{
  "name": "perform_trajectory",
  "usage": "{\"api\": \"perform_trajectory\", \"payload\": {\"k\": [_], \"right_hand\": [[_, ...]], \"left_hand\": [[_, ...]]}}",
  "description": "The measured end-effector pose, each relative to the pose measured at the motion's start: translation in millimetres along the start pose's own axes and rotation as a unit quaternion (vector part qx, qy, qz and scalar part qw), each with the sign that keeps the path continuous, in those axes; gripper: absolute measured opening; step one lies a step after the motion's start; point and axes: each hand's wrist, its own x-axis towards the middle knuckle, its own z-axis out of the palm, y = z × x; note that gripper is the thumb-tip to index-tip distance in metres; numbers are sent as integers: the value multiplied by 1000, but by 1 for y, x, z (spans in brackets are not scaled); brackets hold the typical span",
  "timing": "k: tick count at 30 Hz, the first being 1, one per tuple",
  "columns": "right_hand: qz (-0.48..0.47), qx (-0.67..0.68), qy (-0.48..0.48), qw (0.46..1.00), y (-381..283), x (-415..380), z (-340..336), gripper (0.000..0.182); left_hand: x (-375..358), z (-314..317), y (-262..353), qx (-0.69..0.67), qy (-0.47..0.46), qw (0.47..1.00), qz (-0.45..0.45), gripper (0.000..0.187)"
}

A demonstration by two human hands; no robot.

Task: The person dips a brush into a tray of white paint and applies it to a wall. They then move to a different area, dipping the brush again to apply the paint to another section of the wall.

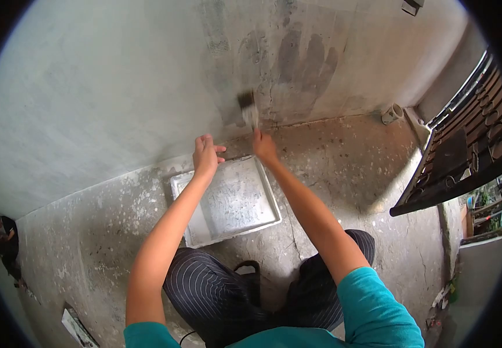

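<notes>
My right hand (pixel 264 145) is closed around the handle of a paintbrush (pixel 249 110). The brush points up, and its dark bristles, smeared by motion, overlap the lower part of the grey wall (pixel 135 93). Dark wet-looking streaks mark the wall above and to the right of the bristles. My left hand (pixel 206 156) holds nothing, its fingers apart and raised over the far left corner of a white paint tray (pixel 236 200). The tray lies on the floor before my knees, with white and grey smears inside.
A small white bucket (pixel 392 114) stands by the wall at the right. A dark metal gate (pixel 459 145) juts in on the right. Paint spots cover the concrete floor (pixel 117 220). A flat white-and-dark object (pixel 77 327) lies at lower left, with people (pixel 6 240) at the far left.
</notes>
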Motion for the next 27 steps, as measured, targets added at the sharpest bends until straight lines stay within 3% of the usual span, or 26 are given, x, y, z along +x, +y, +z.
{"api": "perform_trajectory", "payload": {"k": [2,3,4,5,7,9,11,15,16,19,24,26,27], "right_hand": [[-24,-120,-19,992,84,9,37,47],[-24,-118,-17,993,83,11,37,47],[105,-10,-91,990,80,16,37,43],[230,97,-162,955,75,21,34,41],[113,68,-230,964,43,43,8,31],[168,213,-224,936,-72,21,-46,29],[171,260,-263,913,-128,24,-83,27],[11,299,-225,927,-203,-19,-157,33],[10,297,-226,928,-213,-27,-167,33],[-60,313,-212,924,-226,-36,-179,31],[-190,320,-54,927,-195,6,-143,37],[-78,326,-50,941,-151,23,-109,40],[-114,304,-21,946,-108,40,-78,42]], "left_hand": [[-3,3,4,-4,-6,1000,1,47],[-3,4,5,-8,-10,1000,2,47],[-3,5,7,-8,-11,1000,4,47],[-2,6,7,-5,-13,1000,9,47],[0,10,5,-6,-17,1000,13,46],[2,12,4,-4,-8,1000,17,45],[3,12,2,-2,-7,1000,27,45],[4,12,1,-17,-11,1000,5,44],[5,12,1,-19,-10,1000,4,44],[5,10,-3,-10,-17,1000,19,44],[4,5,-4,-1,-18,1000,8,47],[7,4,-8,-1,-16,1000,13,48],[7,4,-8,1,-14,1000,16,49]]}}
